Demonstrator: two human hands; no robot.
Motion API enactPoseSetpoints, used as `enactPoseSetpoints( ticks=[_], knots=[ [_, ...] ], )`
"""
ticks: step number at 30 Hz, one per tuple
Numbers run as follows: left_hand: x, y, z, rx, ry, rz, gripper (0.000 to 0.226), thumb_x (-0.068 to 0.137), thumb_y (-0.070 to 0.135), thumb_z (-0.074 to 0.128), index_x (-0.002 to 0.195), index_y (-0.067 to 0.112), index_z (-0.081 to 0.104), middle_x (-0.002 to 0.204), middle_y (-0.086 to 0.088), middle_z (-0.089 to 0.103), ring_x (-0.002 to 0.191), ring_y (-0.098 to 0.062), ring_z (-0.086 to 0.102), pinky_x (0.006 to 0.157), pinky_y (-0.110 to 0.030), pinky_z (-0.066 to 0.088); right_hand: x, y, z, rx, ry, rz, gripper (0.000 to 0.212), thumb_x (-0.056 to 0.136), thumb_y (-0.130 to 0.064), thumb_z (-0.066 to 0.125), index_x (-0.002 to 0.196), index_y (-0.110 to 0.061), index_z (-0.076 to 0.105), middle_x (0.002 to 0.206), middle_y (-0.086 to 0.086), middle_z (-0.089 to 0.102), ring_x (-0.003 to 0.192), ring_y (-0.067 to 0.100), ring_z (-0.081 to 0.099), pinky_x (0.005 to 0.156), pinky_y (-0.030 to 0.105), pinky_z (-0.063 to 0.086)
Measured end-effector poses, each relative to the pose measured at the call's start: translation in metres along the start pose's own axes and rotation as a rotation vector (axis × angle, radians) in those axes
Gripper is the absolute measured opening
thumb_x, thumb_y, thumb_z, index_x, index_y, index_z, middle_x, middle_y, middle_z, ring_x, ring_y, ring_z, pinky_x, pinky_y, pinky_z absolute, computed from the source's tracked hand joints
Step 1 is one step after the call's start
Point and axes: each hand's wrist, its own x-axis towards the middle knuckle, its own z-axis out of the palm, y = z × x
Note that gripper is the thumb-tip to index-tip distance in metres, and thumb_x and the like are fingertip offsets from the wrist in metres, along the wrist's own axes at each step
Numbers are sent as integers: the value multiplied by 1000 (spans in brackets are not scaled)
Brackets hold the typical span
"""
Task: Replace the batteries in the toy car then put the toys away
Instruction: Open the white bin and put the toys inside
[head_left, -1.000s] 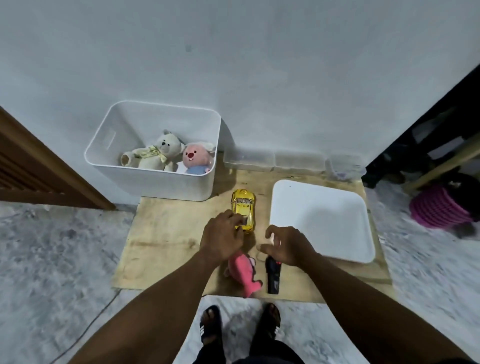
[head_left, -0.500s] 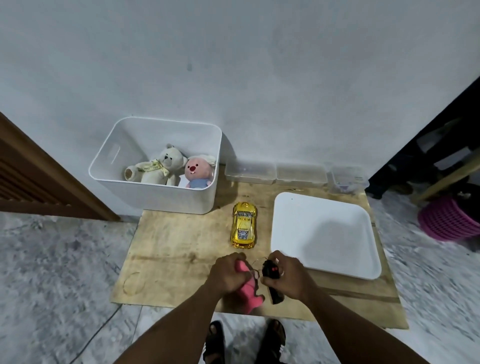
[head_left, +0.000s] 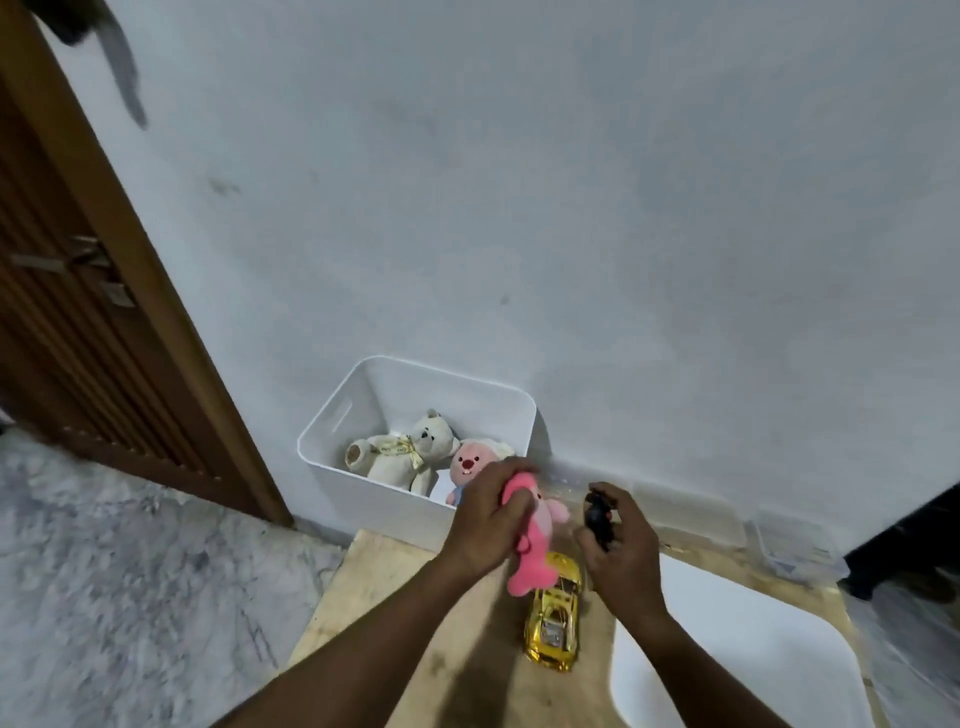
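While my left grip (head_left: 488, 514) clamps the plush (head_left: 535, 553) and right grip (head_left: 621, 545) the remote (head_left: 597, 514), the car (head_left: 553, 616) lies lengthwise toward the wall (head_left: 571, 208).

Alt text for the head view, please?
Left hand grips a pink plush toy, right hand a black remote, above a yellow toy car. Behind, a white bin holds a cream bear and a pink-faced plush.

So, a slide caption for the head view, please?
Left hand holds pink plush, right hand holds black remote, above the yellow car.
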Motion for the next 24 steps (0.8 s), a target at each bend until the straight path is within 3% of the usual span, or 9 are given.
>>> enactPoseSetpoints(
  ticks=[4,7,9,13,17,20,24],
  knots=[
    [49,19,-51,-94,167,-141,24,75,26,58,98,32,57,80,-7,68,56,-24,64,54,-40,54,44,-41,31,51,-33,-2,52,79,-20,82,126,-27,59,118,-10,66,102,10,65,83,23,54],
    [80,21,-87,-12,234,-222,23,75,24,66,98,29,64,88,-5,71,66,-22,70,66,-37,61,74,-67,57,51,-105,13,53,75,-29,84,123,-31,60,116,-11,65,102,14,65,88,31,55],
    [98,12,-107,59,242,-269,29,77,26,68,106,29,67,92,-1,73,78,-18,71,80,-36,59,93,-78,75,-9,-139,35,54,73,-35,84,122,-32,61,113,-11,65,105,15,64,92,31,52],
    [124,-12,-130,211,175,-343,48,77,28,70,124,29,63,98,2,70,92,-18,67,90,-30,54,114,-93,106,-171,-225,75,58,73,-49,79,124,-28,61,113,-3,68,109,20,64,92,33,51],
    [132,-24,-137,365,83,-354,57,85,32,67,140,30,50,123,-6,64,105,-22,63,89,-27,50,123,-88,125,-336,-327,94,73,81,-55,69,145,-30,45,137,-1,59,123,19,57,99,31,46],
    [134,-34,-137,381,39,-374,61,85,36,70,141,32,48,135,-10,57,99,-20,63,85,-26,51,124,-79,129,-395,-347,97,70,84,-57,64,145,-32,42,144,-3,52,131,17,50,104,33,44],
    [131,-40,-126,370,22,-370,48,85,33,68,131,30,57,123,-8,63,99,-20,64,82,-26,50,119,-72,118,-379,-257,63,48,87,-48,64,132,-36,52,130,-10,59,111,11,60,87,25,45]
  ],
)
